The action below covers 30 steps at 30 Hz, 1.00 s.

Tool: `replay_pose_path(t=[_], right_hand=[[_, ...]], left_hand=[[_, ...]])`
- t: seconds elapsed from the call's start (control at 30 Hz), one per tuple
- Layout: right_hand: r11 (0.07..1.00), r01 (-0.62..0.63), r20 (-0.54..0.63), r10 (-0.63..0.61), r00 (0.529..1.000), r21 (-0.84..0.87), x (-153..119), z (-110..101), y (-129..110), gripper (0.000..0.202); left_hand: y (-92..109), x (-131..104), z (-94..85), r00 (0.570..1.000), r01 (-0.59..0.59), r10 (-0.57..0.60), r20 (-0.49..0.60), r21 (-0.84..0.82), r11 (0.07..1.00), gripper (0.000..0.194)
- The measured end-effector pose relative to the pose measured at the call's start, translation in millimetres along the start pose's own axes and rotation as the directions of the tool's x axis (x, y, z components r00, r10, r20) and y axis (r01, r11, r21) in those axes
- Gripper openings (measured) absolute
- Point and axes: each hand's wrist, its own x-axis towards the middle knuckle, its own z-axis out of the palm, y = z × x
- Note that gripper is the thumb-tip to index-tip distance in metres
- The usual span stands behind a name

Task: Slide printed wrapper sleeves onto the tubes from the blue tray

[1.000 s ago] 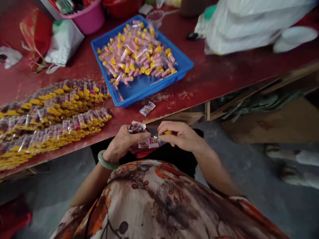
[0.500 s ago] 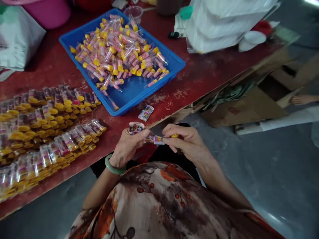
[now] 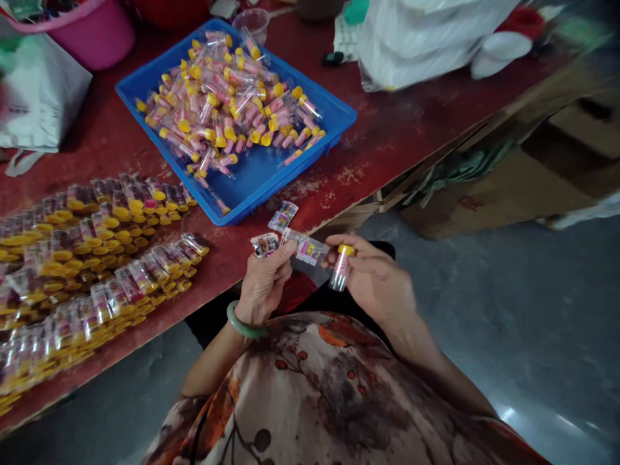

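Observation:
Between thumb and fingers, my left hand (image 3: 266,274) pinches a clear printed plastic sleeve (image 3: 307,248) that extends toward the right. More printed sleeves (image 3: 265,244) stick out from the back of that same hand. My right hand (image 3: 380,278) holds a small clear tube (image 3: 341,268) with a yellow cap on top and something pink inside; it is upright, slightly tilted, just right of the sleeve's end. A separate small printed packet (image 3: 283,216) lies on the red table's edge, past my left hand.
A blue tray (image 3: 252,200) holds a heap of yellow-capped tubes (image 3: 227,97). Stacked rows of sleeved tubes (image 3: 121,284) cover the table's left side. Behind stand a pink bucket (image 3: 99,39), a white bag (image 3: 43,90) and wrapped white stacks (image 3: 426,45). Cardboard (image 3: 484,194) is at right.
My hands have come apart a little. The sleeve now shows spread out flat from my left fingers, and the tube has turned upright into view in my right hand.

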Motion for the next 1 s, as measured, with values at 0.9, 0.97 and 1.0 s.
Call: replay_pose_path(t=[0.9, 0.97, 1.0], right_hand=[[0.976, 0.132, -0.227, -0.17, 0.959, -0.174, -15, -33, -18, 0.011], [0.976, 0.049, -0.216, -0.096, 0.972, -0.212, -8, -29, -16, 0.017], [0.973, 0.015, -0.194, -0.061, 0.979, -0.232, -5, -26, -14, 0.02]], left_hand=[[-14, 14, 26.4, 0.995, 0.085, -0.087, 0.055, 0.03, 0.996, 0.032], [-14, 13, 24.6, 0.995, 0.08, -0.084, 0.055, 0.059, 0.995, 0.031], [-14, 12, 23.3, 0.996, 0.071, -0.074, 0.045, 0.077, 0.995, 0.032]])
